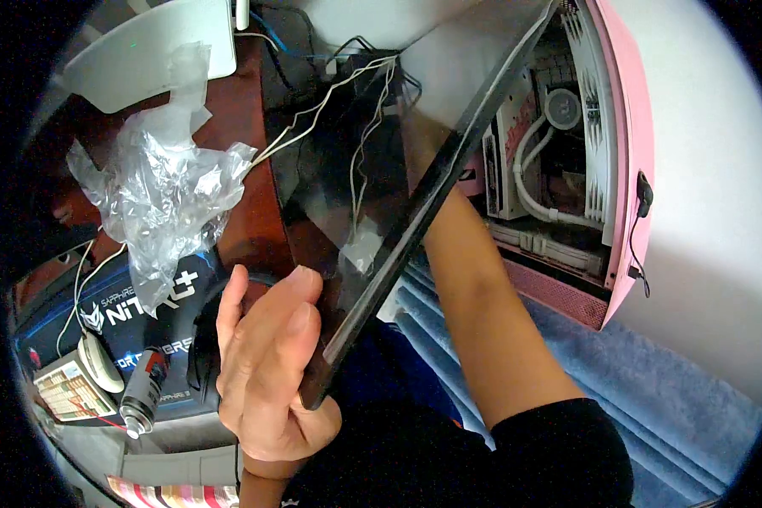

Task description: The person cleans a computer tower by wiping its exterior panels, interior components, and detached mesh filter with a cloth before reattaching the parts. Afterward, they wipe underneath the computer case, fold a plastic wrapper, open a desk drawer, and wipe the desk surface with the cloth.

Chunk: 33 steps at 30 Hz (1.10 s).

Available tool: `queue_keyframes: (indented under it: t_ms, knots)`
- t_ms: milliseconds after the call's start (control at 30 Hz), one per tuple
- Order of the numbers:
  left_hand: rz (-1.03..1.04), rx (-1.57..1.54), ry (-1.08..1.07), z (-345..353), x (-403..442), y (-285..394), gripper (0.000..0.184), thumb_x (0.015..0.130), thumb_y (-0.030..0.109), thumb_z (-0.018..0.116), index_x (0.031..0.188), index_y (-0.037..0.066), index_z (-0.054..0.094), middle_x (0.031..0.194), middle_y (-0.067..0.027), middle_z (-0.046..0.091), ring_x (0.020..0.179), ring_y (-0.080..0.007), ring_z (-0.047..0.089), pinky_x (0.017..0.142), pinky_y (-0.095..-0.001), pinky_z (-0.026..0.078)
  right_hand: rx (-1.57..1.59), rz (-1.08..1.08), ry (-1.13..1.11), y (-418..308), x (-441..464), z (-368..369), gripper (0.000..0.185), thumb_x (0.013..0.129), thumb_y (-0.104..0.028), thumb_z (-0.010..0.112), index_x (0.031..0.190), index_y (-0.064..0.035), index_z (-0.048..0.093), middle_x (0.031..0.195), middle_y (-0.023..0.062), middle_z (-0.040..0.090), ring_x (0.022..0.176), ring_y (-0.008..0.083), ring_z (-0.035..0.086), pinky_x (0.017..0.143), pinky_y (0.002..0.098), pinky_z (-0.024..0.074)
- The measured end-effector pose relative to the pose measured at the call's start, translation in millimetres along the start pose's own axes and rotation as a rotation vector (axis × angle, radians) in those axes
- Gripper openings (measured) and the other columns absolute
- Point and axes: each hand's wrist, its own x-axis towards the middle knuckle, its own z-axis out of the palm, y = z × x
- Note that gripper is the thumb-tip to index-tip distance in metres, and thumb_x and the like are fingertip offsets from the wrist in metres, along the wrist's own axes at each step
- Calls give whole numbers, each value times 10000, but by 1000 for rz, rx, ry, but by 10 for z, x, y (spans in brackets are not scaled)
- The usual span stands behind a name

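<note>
A tinted glass side panel (436,182) stands tilted across the middle of the view, its dark edge running from lower left to upper right. My left hand (271,364) is closed on the panel's lower corner, fingers over the glass. My right arm passes behind the panel's edge. Only a dim part of my right hand (427,140) shows through the glass, and its fingers cannot be made out. Right of the panel is a pink computer case (631,144), open on this side. Inside it show a round cooler (562,108) and white tubes (529,173).
Crumpled clear plastic (165,178) lies on the dark red desk (258,216). A white router (157,55) stands behind. Left are a printed black mat (169,326), a spray can (144,389), a mouse (100,362) and a keyboard (72,389). Blue fabric (643,381) lies below the case.
</note>
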Motion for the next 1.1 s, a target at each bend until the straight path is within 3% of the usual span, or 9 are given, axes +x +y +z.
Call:
queue_keyframes:
  t_ms: [167,467,567,667,867,900,967,1000,1100]
  knots:
    - [0,27,-19,-25,22,14,301,845,33,449,1127,35,553,1042,-202,622,966,-324,620,957,-550,352,12,-200,43,5,285,206,536,855,-349,454,1278,-21,440,1336,231,396,1234,399,362,1003,555,273]
    - [1,-6,134,102,-91,-46,306,918,189,429,1091,-17,575,995,-233,628,939,-336,627,942,-541,369,637,-236,-384,55,647,353,466,811,-317,530,1240,-136,519,1307,186,448,1133,390,477,941,476,393]
    - [-79,44,174,141,-127,11,360,940,223,397,1082,-59,569,999,-229,629,964,-342,614,954,-519,367,247,-530,-111,179,364,172,432,814,-241,543,1228,-117,531,1371,157,377,1212,374,400,1012,489,309]
    - [-103,73,225,172,-112,32,359,938,199,409,1066,-93,573,1006,-215,633,989,-331,601,951,-462,389,194,-515,38,382,-75,22,455,757,-124,604,1201,-56,534,1315,161,439,1237,358,368,1045,474,264]
    - [-92,28,288,199,-132,17,297,912,114,451,1074,-100,580,1034,-199,631,981,-282,603,916,-362,418,-36,-464,-96,865,-952,-444,454,753,-52,583,1204,-61,536,1289,167,467,1200,381,415,1026,467,303]
    - [-95,9,284,205,-120,37,278,907,85,458,1072,-102,580,1031,-192,631,966,-259,602,903,-348,427,116,-425,-140,916,-1070,-589,451,755,-40,569,1204,-60,536,1275,166,481,1173,384,441,1012,461,324]
    - [-52,-216,358,285,-84,57,238,928,129,483,1038,-46,601,886,-36,611,760,-87,513,687,-208,404,429,-356,-231,996,-1259,-906,446,759,-15,542,1203,-58,536,1247,165,507,1120,389,491,986,448,367]
    - [-58,-228,344,279,-94,51,245,923,125,494,1075,-46,583,932,-50,609,810,-102,526,736,-220,409,635,-290,-319,1047,-1312,-1116,451,714,-10,508,1160,-44,573,1257,159,508,1129,382,490,975,500,373]
    - [-77,-266,314,264,-147,56,335,899,101,536,1198,-48,507,1100,-104,583,980,-155,545,884,-257,404,1652,554,-862,1094,-1471,-1924,502,729,-64,507,1230,-42,501,1270,173,491,1158,366,476,992,502,369]
